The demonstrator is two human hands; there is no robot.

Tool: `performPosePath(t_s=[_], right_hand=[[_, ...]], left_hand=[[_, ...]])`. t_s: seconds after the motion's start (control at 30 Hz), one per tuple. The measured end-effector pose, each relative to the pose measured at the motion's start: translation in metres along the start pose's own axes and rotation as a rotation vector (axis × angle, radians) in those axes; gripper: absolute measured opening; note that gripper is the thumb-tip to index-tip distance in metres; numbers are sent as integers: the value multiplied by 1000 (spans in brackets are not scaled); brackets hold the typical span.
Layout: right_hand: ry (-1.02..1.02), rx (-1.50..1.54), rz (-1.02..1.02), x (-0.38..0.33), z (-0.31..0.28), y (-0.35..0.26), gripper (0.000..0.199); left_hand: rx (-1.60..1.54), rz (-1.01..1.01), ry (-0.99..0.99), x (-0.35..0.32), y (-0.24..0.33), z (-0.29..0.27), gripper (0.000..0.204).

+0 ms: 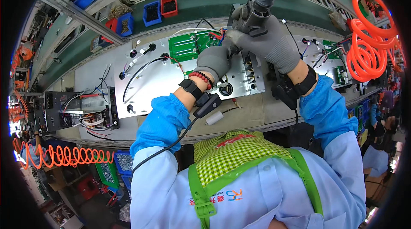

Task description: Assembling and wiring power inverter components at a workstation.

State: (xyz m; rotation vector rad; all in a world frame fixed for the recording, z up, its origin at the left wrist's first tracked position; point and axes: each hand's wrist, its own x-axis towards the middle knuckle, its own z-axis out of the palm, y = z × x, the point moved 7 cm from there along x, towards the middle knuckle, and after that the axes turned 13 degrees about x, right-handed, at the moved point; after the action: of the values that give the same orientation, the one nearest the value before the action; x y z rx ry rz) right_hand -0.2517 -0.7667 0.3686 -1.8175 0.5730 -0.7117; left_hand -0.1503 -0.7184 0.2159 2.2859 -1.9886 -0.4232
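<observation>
My right hand [276, 43], in a grey glove, is wrapped round a dark handheld power driver [252, 17], whose thick black upper end rises toward the top of the view. Close by on the left, my grey-gloved left hand [213, 63] is closed near the driver's lower end. What its fingers pinch is hidden. Both hands are over a silver metal panel [147, 81] carrying a green circuit board [182, 48]. Red and blue wires [217, 36] bunch at the board's right end, beside my fingers. A black cable [139, 75] arcs across the panel's left part.
A grey metal chassis [81, 107] with loose wires stands at the left. Another wired panel [325, 60] lies to the right, near hanging orange coiled hose [368, 53]. Blue [152, 13] and red [169, 6] parts bins stand behind. A white cylinder [214, 118] lies near the front edge.
</observation>
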Motion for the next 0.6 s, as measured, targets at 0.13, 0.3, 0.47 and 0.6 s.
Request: performPosePath(t_s=[0.13,0.3,0.47,0.6], right_hand=[[38,69,43,1,2,1,49],[19,20,64,4,4,5,49],[-20,-62,-43,4,6,-3,52],[53,378,-128,-42,-22,-65,44]], left_hand=[[0,-29,0,1,-2,-1,24],[-11,-23,1,-3,2,-9,24],[-5,-3,26,2,4,-8,24],[-7,151,225,-11,1,-37,23]])
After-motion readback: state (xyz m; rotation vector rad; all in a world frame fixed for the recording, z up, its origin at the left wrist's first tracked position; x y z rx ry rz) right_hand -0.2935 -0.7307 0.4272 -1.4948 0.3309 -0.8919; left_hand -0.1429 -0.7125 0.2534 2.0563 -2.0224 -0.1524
